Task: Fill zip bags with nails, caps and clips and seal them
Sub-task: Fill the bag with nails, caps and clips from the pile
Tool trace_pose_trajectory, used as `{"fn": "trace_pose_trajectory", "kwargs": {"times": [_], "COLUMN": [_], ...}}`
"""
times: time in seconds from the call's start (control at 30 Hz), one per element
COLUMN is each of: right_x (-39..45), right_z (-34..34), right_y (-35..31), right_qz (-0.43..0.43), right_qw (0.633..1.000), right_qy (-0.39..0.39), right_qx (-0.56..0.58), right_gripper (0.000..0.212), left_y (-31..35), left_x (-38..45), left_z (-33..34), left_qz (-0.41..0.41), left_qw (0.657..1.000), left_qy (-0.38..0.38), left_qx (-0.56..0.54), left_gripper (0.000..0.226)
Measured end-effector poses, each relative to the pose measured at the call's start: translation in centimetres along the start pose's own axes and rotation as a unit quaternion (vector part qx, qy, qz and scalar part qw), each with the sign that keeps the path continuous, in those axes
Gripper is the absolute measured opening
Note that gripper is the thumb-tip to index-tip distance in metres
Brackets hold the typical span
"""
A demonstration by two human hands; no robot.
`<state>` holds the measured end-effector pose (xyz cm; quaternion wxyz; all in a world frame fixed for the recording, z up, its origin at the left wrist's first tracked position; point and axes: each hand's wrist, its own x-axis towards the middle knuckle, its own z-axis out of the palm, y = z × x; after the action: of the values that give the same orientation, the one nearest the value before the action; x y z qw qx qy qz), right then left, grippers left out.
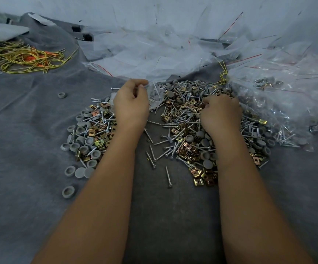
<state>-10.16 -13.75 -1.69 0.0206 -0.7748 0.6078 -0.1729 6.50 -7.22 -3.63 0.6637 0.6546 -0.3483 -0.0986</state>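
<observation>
Pinching a clear zip bag (155, 96), the left hand (131, 103) hides its contents. Right hand (221, 113) fingers curl into the hardware pile (182, 115); can't tell what they grip.

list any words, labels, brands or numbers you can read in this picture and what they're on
None: no readable text shows anywhere in the head view.
The clear zip bags carry only red seal lines, no print that can be made out.
The brass clips, grey caps and nails show no legible marking.
The small bag gripped by the left hand is plain.
The right hand covers part of the pile.
</observation>
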Motion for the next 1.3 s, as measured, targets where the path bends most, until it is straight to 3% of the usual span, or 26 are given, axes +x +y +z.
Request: {"fn": "trace_pose_trajectory", "kwargs": {"times": [0.1, 0.2, 0.43, 0.67, 0.8, 1.0, 1.13, 1.3], "right_x": [0.0, 0.2, 0.2, -0.4, -0.9, -1.9, -2.4, -2.4], "right_z": [0.1, 0.1, 0.2, -0.4, -0.5, 0.3, 1.7, 2.2], "right_y": [-0.1, -0.1, -0.3, -1.4, -2.5, -4.6, -5.2, -5.4], "right_qz": [-0.018, -0.017, -0.019, -0.077, -0.088, -0.169, -0.221, -0.261], "right_qw": [0.999, 0.999, 0.991, 0.935, 0.907, 0.901, 0.936, 0.942], "right_qy": [-0.03, -0.04, 0.009, 0.01, 0.046, 0.138, 0.103, 0.078], "right_qx": [-0.023, 0.032, 0.133, 0.345, 0.409, 0.376, 0.256, 0.197], "right_gripper": [0.038, 0.034, 0.018, 0.024, 0.013, 0.008, 0.013, 0.019], "left_y": [0.0, -0.1, -0.2, -0.2, -0.2, 0.0, -0.1, -0.2], "left_x": [-0.4, -0.6, -0.8, -0.8, -0.7, -0.6, -0.6, -0.5], "left_z": [0.3, 0.6, 0.7, 0.7, 0.7, 0.8, 0.8, 0.7], "left_qz": [0.01, 0.009, 0.007, 0.007, 0.013, 0.016, 0.034, 0.04], "left_qw": [1.0, 0.998, 0.998, 0.998, 0.999, 0.998, 0.998, 0.998], "left_qy": [-0.026, -0.052, -0.064, -0.059, -0.049, -0.047, -0.044, -0.035], "left_qx": [0.009, 0.019, 0.027, 0.019, 0.017, 0.027, 0.037, 0.045], "left_gripper": [0.023, 0.025, 0.024, 0.024, 0.023, 0.023, 0.021, 0.021]}}
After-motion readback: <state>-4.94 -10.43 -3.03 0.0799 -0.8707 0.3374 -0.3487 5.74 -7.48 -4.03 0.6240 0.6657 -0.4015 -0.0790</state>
